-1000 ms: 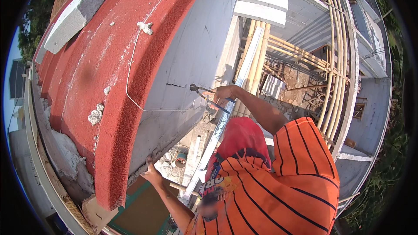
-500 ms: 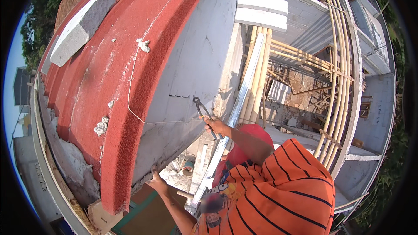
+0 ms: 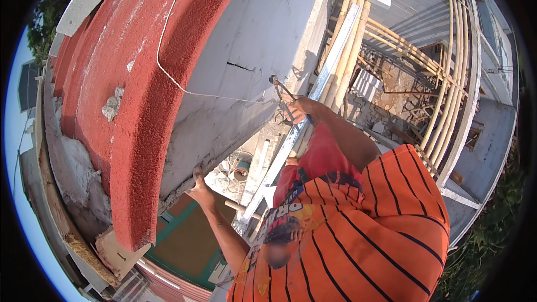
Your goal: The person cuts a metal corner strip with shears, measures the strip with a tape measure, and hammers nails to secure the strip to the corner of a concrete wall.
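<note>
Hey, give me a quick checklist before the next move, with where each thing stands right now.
1. Right hand holding the pincers: ok.
2. Left hand touching the lower edge of the grey wall: ok.
3. String gripped in the pincers: cannot tell; it runs toward the right hand, its end unclear.
4. Wall face free of cracks: not ok; a dark crack shows.
5. Secure footing: cannot tell.

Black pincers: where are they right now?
In the head view, the black pincers are near the middle, slightly above centre, in the person's right hand, with the thin pale string to their lower left.
</note>
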`<action>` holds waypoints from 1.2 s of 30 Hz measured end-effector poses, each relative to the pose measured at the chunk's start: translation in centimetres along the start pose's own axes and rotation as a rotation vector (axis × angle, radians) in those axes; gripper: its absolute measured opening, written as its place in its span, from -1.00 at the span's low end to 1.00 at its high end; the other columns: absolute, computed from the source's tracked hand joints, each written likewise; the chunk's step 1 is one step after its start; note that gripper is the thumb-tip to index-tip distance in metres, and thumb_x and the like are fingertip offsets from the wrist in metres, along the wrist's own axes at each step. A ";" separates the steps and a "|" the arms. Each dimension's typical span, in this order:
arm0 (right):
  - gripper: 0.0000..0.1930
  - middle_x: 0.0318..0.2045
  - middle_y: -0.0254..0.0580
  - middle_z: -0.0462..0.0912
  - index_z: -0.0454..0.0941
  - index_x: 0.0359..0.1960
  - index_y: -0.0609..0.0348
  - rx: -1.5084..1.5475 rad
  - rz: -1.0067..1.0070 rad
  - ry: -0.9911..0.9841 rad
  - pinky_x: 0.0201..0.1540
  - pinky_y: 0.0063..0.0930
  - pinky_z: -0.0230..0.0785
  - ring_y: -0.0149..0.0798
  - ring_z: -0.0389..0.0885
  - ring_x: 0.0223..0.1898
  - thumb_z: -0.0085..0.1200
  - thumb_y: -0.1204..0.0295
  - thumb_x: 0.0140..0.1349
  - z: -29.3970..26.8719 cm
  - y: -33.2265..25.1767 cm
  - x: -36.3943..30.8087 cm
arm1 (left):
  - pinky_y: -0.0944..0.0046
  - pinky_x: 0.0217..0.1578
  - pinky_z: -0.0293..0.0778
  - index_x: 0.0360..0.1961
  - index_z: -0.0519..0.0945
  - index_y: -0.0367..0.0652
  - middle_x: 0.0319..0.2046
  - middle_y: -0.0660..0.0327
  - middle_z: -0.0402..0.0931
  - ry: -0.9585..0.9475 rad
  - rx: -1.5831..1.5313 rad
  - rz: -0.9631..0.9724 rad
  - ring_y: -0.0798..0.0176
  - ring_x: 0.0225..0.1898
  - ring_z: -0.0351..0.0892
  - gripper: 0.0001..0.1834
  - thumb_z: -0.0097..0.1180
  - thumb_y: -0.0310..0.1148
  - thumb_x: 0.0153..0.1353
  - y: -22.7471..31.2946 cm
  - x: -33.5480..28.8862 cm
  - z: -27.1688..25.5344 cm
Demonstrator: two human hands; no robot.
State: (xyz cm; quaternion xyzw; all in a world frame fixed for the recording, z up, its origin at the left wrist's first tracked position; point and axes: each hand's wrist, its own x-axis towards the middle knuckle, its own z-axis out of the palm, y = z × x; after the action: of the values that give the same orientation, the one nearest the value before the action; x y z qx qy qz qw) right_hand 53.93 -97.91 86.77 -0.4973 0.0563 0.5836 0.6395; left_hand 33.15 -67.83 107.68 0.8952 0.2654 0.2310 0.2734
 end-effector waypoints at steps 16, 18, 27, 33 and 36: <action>-0.43 0.01 -0.08 0.50 0.12 0.37 -0.23 -0.082 0.131 -0.338 -0.19 -0.39 0.48 -0.21 0.57 -0.15 -0.23 0.45 0.29 -6.3 -7.7 -0.5 | -0.01 0.16 0.22 -0.01 0.47 -0.42 0.00 -0.15 0.48 -0.052 0.282 0.355 -0.05 0.03 0.45 -0.62 0.12 -0.42 0.18 -2.9 -0.6 -0.5; -0.46 -0.06 -0.13 0.50 0.14 0.36 -0.22 -0.131 0.135 -0.328 -0.23 -0.42 0.45 -0.25 0.55 -0.20 -0.22 0.40 0.31 -6.7 -8.3 -0.4 | -0.04 0.15 0.24 0.02 0.50 -0.29 -0.03 -0.18 0.49 -0.084 0.422 0.452 -0.13 0.01 0.46 -0.66 0.07 -0.45 0.21 -3.4 -0.7 -0.9; -0.54 -0.41 -0.45 0.43 0.27 0.29 -0.15 -0.077 0.160 -0.220 -0.45 -0.60 0.29 -0.47 0.41 -0.46 -0.18 0.13 0.38 -5.4 -5.2 1.1 | -0.04 0.16 0.22 0.01 0.53 -0.23 -0.02 -0.15 0.50 -0.182 0.560 0.403 -0.16 -0.02 0.49 -0.70 -0.09 -0.49 0.29 -7.2 -1.8 -1.6; -0.65 -0.61 -0.51 0.29 0.39 -0.25 0.07 0.315 -0.073 0.038 -0.59 -0.64 0.16 -0.53 0.25 -0.61 -0.17 0.03 0.39 0.8 2.5 5.6 | -0.04 0.17 0.20 0.06 0.51 -0.14 -0.05 -0.10 0.53 -0.100 0.521 0.382 -0.15 0.00 0.48 -0.67 -0.17 -0.48 0.32 -7.2 -1.5 -1.3; -0.65 -0.59 -0.47 0.28 0.34 -0.32 0.09 0.515 -0.251 0.216 -0.59 -0.63 0.17 -0.53 0.22 -0.62 -0.15 0.06 0.39 5.9 3.9 6.8 | -0.02 0.16 0.22 0.07 0.50 -0.14 -0.06 -0.12 0.53 -0.167 0.386 0.314 -0.12 -0.01 0.49 -0.67 -0.17 -0.47 0.33 -5.4 -1.5 -1.4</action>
State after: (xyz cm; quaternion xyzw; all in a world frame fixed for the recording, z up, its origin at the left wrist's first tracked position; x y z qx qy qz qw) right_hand 49.88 -89.77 83.05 -0.3812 0.2083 0.4102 0.8019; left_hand 29.37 -64.42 105.04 0.9770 0.1389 0.1411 0.0795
